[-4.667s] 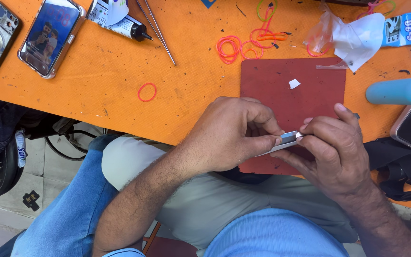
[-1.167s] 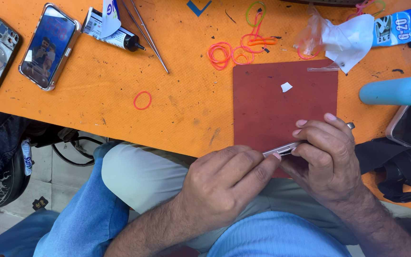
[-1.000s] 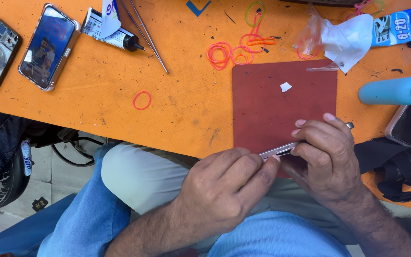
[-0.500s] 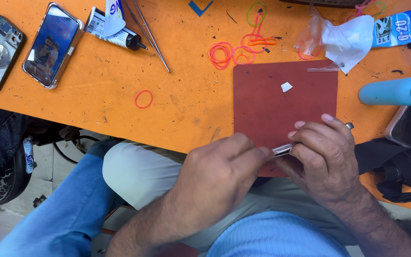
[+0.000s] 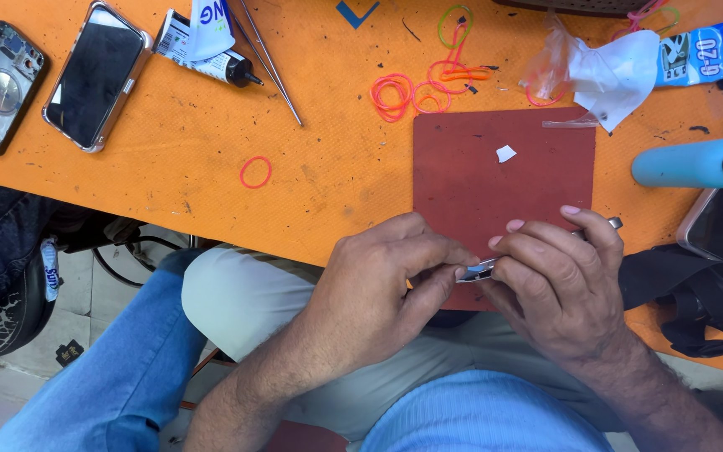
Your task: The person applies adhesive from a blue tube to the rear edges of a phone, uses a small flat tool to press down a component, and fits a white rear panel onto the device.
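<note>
Scuffed matt orange tabletop (image 5: 328,176)

You get bright, even daylight on the orange table (image 5: 169,192), with soft shadows beneath your hands, faint glare on the phone screen (image 5: 98,75) at its far-left corner, and sharp focus throughout.

Top left of the orange surface (image 5: 169,151) there's a phone (image 5: 98,75) lying screen-up, glass dark. Just right of it is a glue tube (image 5: 202,59) with a white and black label. Far top right, a blue and white packet (image 5: 709,52), with a crumpled clear bag (image 5: 556,63) nearby.
</note>
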